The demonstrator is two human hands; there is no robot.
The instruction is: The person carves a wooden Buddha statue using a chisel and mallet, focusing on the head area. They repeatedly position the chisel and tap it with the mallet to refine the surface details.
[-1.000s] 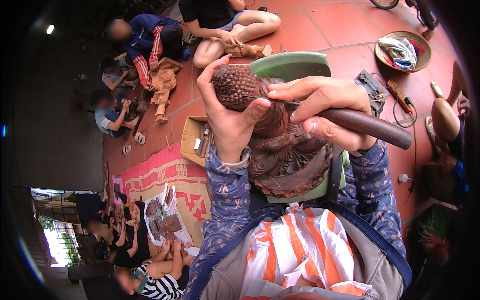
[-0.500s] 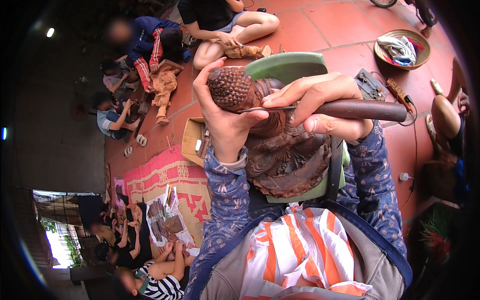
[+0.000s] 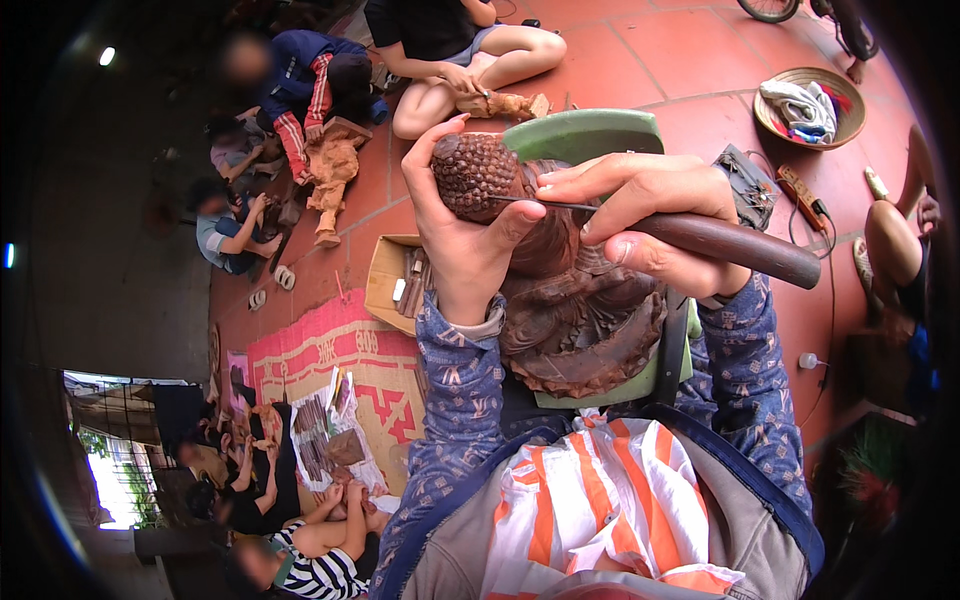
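Observation:
A dark brown carved wooden statue (image 3: 580, 310) lies across my lap on a green board (image 3: 585, 132), its knobbly round head (image 3: 475, 175) pointing away from me. My left hand (image 3: 465, 240) wraps around the head and neck from the left and steadies it. My right hand (image 3: 630, 205) grips a carving tool by its thick dark wooden handle (image 3: 740, 250). The tool's thin metal blade (image 3: 545, 203) rests against the statue just below the head, next to my left thumb.
Other people sit on the red tiled floor at the back and left, carving wooden figures. An open cardboard box (image 3: 395, 280) with tools stands by my left arm. At right are a round basket of cloths (image 3: 808, 105), a power strip (image 3: 800, 190) and a seated person's leg (image 3: 890, 250).
My right hand has tipped the tool handle from sloping down to nearly level, and the blade tip has slid left along the statue's neck. My left hand keeps its hold.

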